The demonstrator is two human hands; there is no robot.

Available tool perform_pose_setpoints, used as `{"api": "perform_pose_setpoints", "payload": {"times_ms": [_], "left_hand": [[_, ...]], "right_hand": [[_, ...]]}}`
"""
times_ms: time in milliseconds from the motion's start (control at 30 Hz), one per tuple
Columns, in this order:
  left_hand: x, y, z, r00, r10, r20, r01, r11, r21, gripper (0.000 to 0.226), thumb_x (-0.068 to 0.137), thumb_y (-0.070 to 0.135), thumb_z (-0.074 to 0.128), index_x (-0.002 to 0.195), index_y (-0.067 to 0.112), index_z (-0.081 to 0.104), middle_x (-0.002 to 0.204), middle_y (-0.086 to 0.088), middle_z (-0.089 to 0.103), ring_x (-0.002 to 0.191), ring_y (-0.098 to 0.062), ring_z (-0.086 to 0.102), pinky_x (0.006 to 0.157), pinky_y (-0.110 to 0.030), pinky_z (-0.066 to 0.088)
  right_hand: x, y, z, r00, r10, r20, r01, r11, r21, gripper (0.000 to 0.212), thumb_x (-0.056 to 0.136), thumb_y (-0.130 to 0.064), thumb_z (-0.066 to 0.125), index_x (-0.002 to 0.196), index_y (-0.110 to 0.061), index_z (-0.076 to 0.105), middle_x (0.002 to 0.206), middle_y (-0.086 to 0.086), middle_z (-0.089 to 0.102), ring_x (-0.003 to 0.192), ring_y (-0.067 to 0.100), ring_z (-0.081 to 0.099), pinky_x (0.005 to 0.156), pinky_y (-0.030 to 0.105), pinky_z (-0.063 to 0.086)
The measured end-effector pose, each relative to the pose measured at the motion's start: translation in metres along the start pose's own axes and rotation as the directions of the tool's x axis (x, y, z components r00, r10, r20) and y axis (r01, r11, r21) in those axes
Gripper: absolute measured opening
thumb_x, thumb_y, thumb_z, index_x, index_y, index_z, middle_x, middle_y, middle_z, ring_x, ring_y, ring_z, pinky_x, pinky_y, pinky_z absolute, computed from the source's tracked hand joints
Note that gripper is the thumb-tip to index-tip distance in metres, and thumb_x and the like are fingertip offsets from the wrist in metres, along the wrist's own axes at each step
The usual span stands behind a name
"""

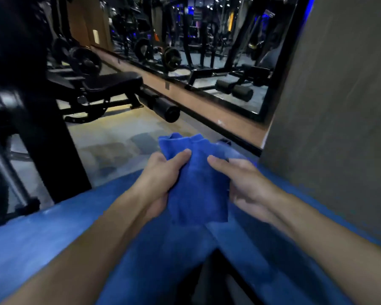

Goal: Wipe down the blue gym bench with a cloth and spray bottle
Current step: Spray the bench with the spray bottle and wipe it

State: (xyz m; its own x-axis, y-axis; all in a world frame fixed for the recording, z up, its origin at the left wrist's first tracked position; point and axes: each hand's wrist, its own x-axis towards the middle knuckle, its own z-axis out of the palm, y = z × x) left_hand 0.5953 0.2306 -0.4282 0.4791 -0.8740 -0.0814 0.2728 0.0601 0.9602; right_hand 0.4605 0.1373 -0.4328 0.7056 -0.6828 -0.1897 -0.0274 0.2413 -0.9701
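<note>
The blue cloth [196, 183] is up off the blue padded surface [53, 238], held between both hands just above its middle. The cloth is bunched, its upper part standing up past the fingers and its lower edge hanging down toward the padding.

The left hand [161, 179] grips the cloth's left side, thumb laid across the front and fingers curled round behind. The right hand [249, 183] is at the cloth's right edge with its thumb on top of the fabric. It is blurred, but it looks to be pinching that edge with the fingers tucked beneath. Both forearms reach in bare from the near side.

The blue surface runs across the lower part of the view, with a dark gap near its front.

Beyond it lies a pale, patchy floor [119, 137]. A thick black upright post [46, 139] stands to the left. Further back is a black bench [112, 82] with a black foam roller [165, 110] at its foot and a weight plate [87, 61] behind it. A long wall mirror [207, 51] shows more gym machines, and a grey wall [339, 106] rises close on the right.
</note>
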Motion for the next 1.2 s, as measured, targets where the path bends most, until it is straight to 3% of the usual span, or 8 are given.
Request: {"api": "perform_pose_setpoints", "payload": {"times_ms": [200,300,433,600,767,933,1100,1200], "left_hand": [[-0.007,0.153,0.087,0.963,-0.087,0.253,0.06,0.992,0.111,0.019,0.099,0.018,0.059,0.115,0.024,0.066,0.11,-0.004,0.075,0.102,-0.019,0.071,0.086,-0.036,0.056],[-0.021,0.221,0.146,0.898,-0.13,0.42,0.049,0.979,0.2,0.03,0.089,0.01,0.072,0.108,0.033,0.069,0.111,-0.004,0.074,0.107,-0.021,0.069,0.091,-0.041,0.056],[-0.047,0.272,0.234,0.873,-0.174,0.456,-0.007,0.929,0.369,0.045,0.083,0.018,0.078,0.123,0.028,0.061,0.116,0.002,0.07,0.11,-0.017,0.067,0.094,-0.044,0.054],[-0.085,0.296,0.359,0.786,-0.165,0.596,-0.125,0.901,0.415,0.039,0.084,0.008,0.077,0.111,0.033,0.063,0.104,0.011,0.073,0.099,-0.008,0.069,0.09,-0.038,0.055],[-0.131,0.289,0.495,0.678,-0.165,0.717,-0.193,0.901,0.39,0.038,0.084,0.005,0.076,0.115,0.022,0.063,0.104,0.005,0.074,0.099,-0.013,0.07,0.091,-0.044,0.056],[-0.17,0.266,0.604,0.613,-0.161,0.774,-0.206,0.913,0.353,0.041,0.083,0.003,0.077,0.117,0.022,0.062,0.104,0.005,0.075,0.1,-0.013,0.071,0.087,-0.038,0.056],[-0.186,0.254,0.647,0.578,-0.199,0.791,-0.207,0.902,0.378,0.04,0.083,0.011,0.079,0.117,0.023,0.062,0.106,0.004,0.074,0.099,-0.014,0.071,0.087,-0.041,0.056],[-0.191,0.253,0.648,0.583,-0.158,0.797,-0.26,0.893,0.368,0.039,0.082,0.01,0.079,0.114,0.023,0.063,0.102,0.006,0.074,0.096,-0.011,0.071,0.082,-0.035,0.057]], "right_hand": [[-0.07,-0.174,-0.012,0.958,0.05,-0.283,-0.042,0.998,0.036,0.03,0.095,-0.018,0.062,0.114,0.005,0.063,0.107,0.016,0.073,0.1,0.027,0.071,0.093,0.043,0.055],[-0.131,-0.249,-0.03,0.924,0.113,-0.364,-0.064,0.988,0.143,0.03,0.098,-0.019,0.057,0.115,0.005,0.063,0.109,0.017,0.072,0.097,0.025,0.071,0.082,0.034,0.059],[-0.215,-0.305,-0.072,0.826,0.145,-0.544,-0.188,0.982,-0.024,0.043,0.1,-0.038,0.051,0.11,0.002,0.065,0.096,0.007,0.071,0.087,0.018,0.064,0.084,0.036,0.051],[-0.353,-0.35,-0.173,0.486,-0.153,-0.861,-0.169,0.95,-0.264,0.011,0.097,-0.013,0.057,0.101,-0.008,0.067,0.085,0.002,0.06,0.07,0.005,0.05,0.065,0.015,0.039],[-0.485,-0.376,-0.267,0.076,-0.368,-0.927,-0.194,0.906,-0.375,0.01,0.092,0.001,0.058,0.097,-0.008,0.061,0.079,-0.001,0.058,0.072,0.007,0.053,0.063,0.008,0.04],[-0.55,-0.401,-0.387,-0.186,-0.415,-0.891,-0.317,0.883,-0.345,0.041,0.079,-0.041,0.066,0.099,-0.008,0.054,0.095,0.007,0.052,0.086,0.018,0.048,0.075,0.028,0.041],[-0.558,-0.433,-0.444,-0.12,-0.47,-0.875,-0.401,0.829,-0.39,0.094,0.072,-0.063,0.072,0.143,-0.012,0.037,0.143,0.011,0.041,0.134,0.03,0.034,0.11,0.049,0.032],[-0.554,-0.443,-0.458,-0.082,-0.509,-0.857,-0.365,0.815,-0.45,0.062,0.068,-0.071,0.058,0.112,-0.027,0.055,0.12,0.002,0.058,0.116,0.027,0.053,0.099,0.058,0.042]]}}
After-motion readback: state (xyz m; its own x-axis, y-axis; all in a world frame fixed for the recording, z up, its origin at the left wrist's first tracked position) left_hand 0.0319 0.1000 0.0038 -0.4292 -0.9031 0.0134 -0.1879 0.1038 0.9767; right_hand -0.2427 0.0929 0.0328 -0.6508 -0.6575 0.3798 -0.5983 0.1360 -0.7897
